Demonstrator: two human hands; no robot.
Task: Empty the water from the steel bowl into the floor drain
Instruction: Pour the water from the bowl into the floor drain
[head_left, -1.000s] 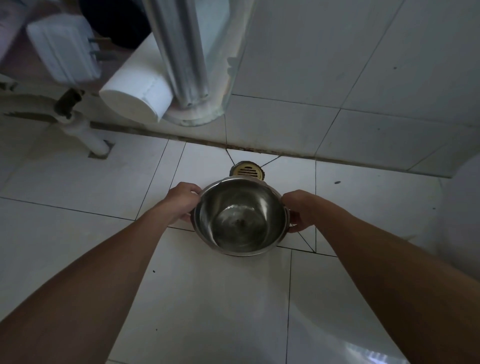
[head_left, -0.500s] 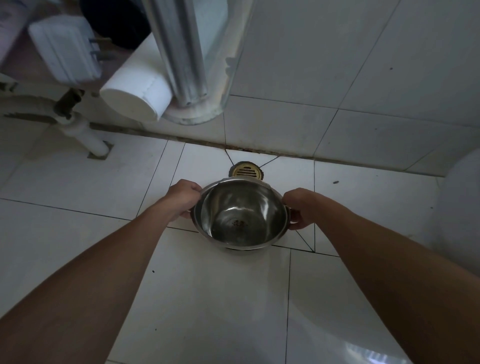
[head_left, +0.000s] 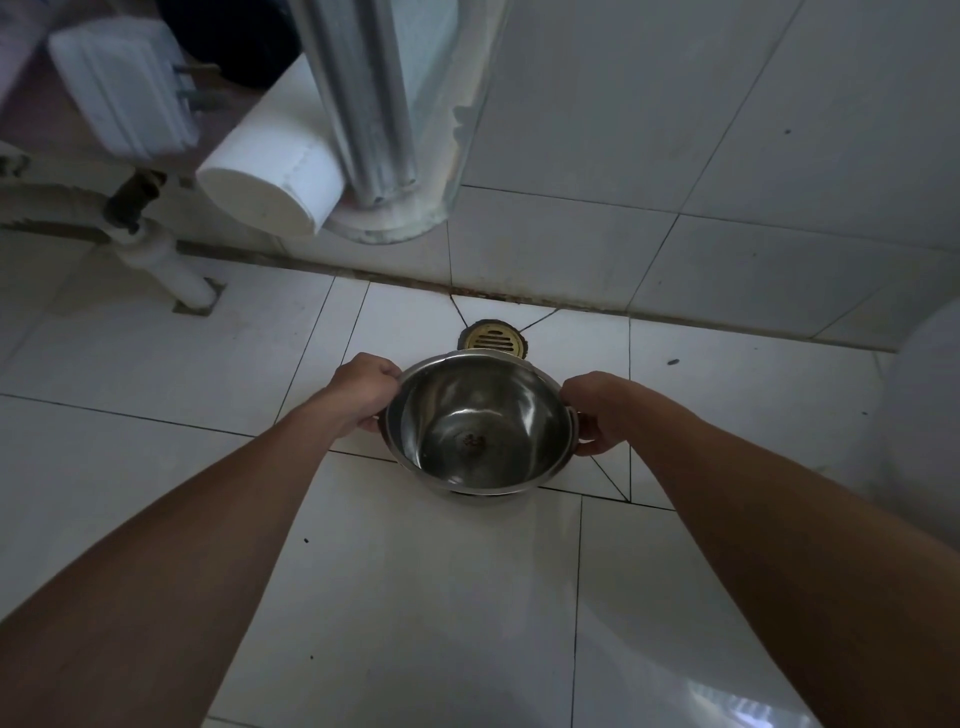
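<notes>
Starting at the left, a white paper roll (head_left: 272, 179) is lying beside a shiny metal pipe (head_left: 363, 98) near the wall. Lower, the left hand (head_left: 363, 387) is gripping the left rim of the steel bowl (head_left: 480, 428), fingers closed around the edge. The bowl is hanging above the white floor tiles (head_left: 415, 597), just in front of the brass floor drain (head_left: 492, 340). Some small dark bits are sitting at its bottom, perhaps under a little water; this is hard to tell. The right hand (head_left: 597, 413) is clasping the right handle.
</notes>
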